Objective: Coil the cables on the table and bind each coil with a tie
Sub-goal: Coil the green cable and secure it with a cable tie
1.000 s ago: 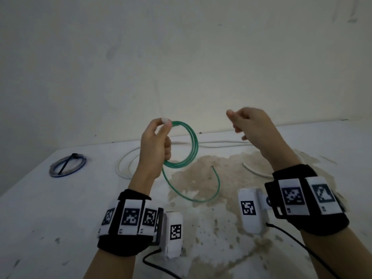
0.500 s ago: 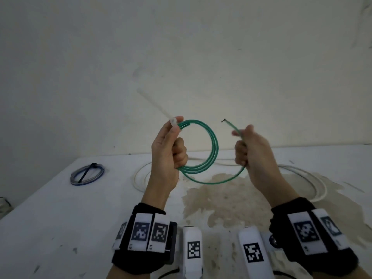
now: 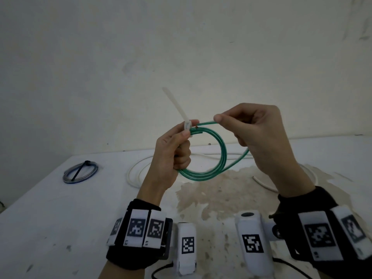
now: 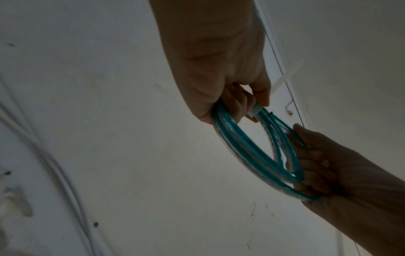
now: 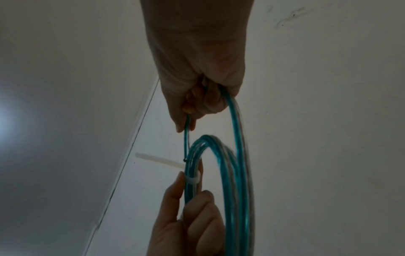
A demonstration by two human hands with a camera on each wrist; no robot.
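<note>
A green cable (image 3: 220, 158) is wound into a coil held in the air above the table. My left hand (image 3: 175, 150) grips the coil's left side, and thumb and forefinger pinch a white zip tie (image 3: 177, 106) looped round the strands at the top. The tie's tail sticks up and to the left. My right hand (image 3: 259, 133) pinches the cable's free end (image 3: 207, 123) just right of the tie's head, and the outer loop passes under its palm. The wrist views show the green coil (image 4: 252, 147), the tie's band (image 5: 192, 180) round the strands and the thin free end (image 5: 186, 138).
On the white table (image 3: 50, 218) a blue coil (image 3: 80, 174) bound with a black tie lies at the far left. A loose white cable (image 3: 136, 174) sprawls behind the hands, and its other end (image 3: 263, 183) lies to the right. A brown stain covers the table's middle.
Both hands rose and came together. The trailing green end was lifted off the table, wound round as another loop, and brought by my right hand up to the tie.
</note>
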